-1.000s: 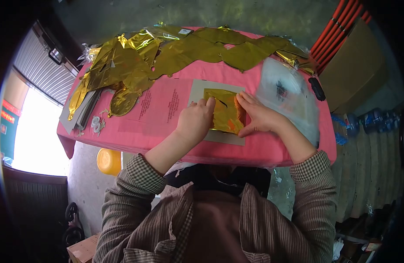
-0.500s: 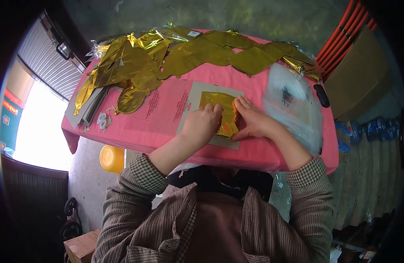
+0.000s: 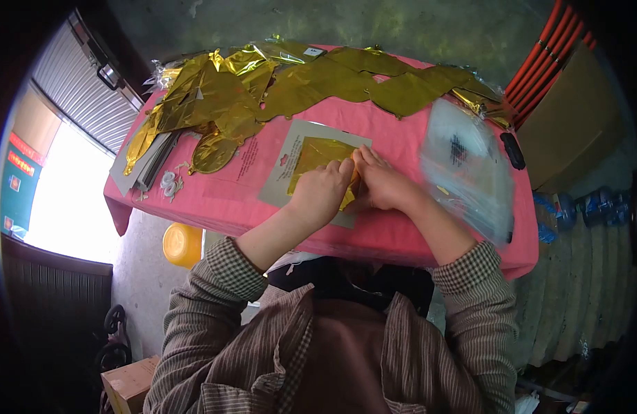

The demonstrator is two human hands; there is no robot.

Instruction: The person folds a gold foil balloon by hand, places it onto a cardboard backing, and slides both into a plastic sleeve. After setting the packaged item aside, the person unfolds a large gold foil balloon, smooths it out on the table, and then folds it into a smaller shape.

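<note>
A folded gold foil balloon point(image 3: 320, 152) lies flat on a grey card point(image 3: 273, 181) with a small hang hole. My left hand point(image 3: 321, 193) is curled closed on the foil's right part, knuckles up. Against it, my right hand point(image 3: 384, 181) grips the right edge of the same foil, its fingertips touching the left hand's fingers. A crumpled end of the foil sticks out below the two hands. What lies between the fingers is mostly hidden.
Several flat gold foil balloons point(image 3: 318, 86) cover the table's far side. Clear plastic bags point(image 3: 467, 165) lie at right, near a black object point(image 3: 512, 151). Grey cards point(image 3: 152, 162) and small white bits point(image 3: 170, 185) are at left on the pink cloth point(image 3: 222, 207). A yellow bucket point(image 3: 182, 245) stands below.
My right hand has moved left and closed in against the left hand, its spread fingers now gathered on the foil. The card and foil have shifted slightly left.
</note>
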